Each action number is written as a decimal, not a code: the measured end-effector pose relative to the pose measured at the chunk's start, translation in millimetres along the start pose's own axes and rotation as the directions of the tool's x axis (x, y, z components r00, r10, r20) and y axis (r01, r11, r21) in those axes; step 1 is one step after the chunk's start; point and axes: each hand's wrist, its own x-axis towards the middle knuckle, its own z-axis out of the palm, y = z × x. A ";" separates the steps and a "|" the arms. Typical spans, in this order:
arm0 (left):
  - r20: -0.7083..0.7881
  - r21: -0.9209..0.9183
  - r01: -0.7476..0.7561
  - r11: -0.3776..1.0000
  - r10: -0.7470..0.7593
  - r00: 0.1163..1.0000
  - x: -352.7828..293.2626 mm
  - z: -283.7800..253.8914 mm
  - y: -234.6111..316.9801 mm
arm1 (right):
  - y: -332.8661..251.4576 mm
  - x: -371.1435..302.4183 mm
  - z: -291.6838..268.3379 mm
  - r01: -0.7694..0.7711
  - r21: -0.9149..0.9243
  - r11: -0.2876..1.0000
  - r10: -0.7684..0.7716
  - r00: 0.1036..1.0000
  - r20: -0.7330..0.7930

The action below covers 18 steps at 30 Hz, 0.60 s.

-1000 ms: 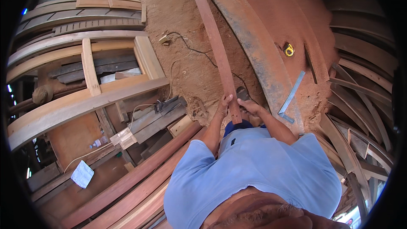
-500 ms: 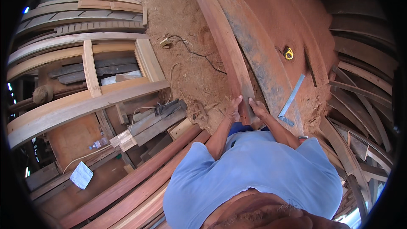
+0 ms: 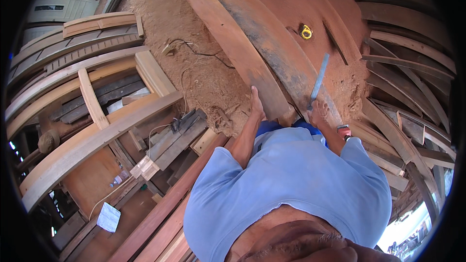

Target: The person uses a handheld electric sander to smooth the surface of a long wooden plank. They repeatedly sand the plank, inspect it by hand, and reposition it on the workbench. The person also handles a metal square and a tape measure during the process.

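A long reddish-brown wooden plank (image 3: 233, 39) lies lengthwise in front of me, its broad face up and its near end close to my body. My left hand (image 3: 258, 104) holds the plank's left edge near that end, partly hiding the edge. To the right, my right hand (image 3: 319, 113) is closed over the short arm of a metal try square (image 3: 320, 75). The square's blade points away from me, and the fingers cover most of its short arm. It rests on a wide, grey-stained board (image 3: 276, 34) beside the plank.
A yellow tape measure (image 3: 306, 32) sits on the sawdust ahead. A dark cable (image 3: 194, 48) lies left of the plank. Wooden frames (image 3: 94, 99) and stacked timber fill the left; more boards (image 3: 407, 53) line the right. Near my right forearm is a red object (image 3: 343, 131).
The plank has been turned from its narrow edge to its broad face. My right hand has left the plank and moved right onto the try square; my left hand stays at the plank's edge.
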 end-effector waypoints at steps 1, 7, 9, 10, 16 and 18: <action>-0.003 0.013 0.012 1.000 -0.012 1.000 0.7 6.2 -0.2 | 15.6 -9.5 7.9 -0.003 0.010 1.000 0.002 0.999 0.045; -0.004 0.010 0.129 0.992 -0.129 0.992 4.0 59.4 -2.3 | 89.3 -44.9 58.5 -0.152 -0.058 0.987 0.162 0.949 0.272; 0.007 0.035 0.116 0.993 -0.117 0.993 0.2 88.5 0.6 | 90.3 -44.5 40.7 -0.178 -0.084 0.980 0.196 0.924 0.329; -0.007 0.073 0.103 0.992 -0.103 0.995 -1.9 97.6 0.0 | 89.7 -43.2 30.5 -0.186 -0.100 0.977 0.210 0.909 0.359; 0.071 0.677 0.049 0.734 -0.131 0.989 5.9 121.9 -4.0 | 158.1 25.0 85.9 -0.195 0.280 0.940 0.183 0.981 0.070; -0.119 0.992 0.121 -0.014 -0.351 0.929 -0.7 112.2 20.2 | 168.2 53.8 105.2 -0.147 0.328 0.933 0.158 0.988 -0.005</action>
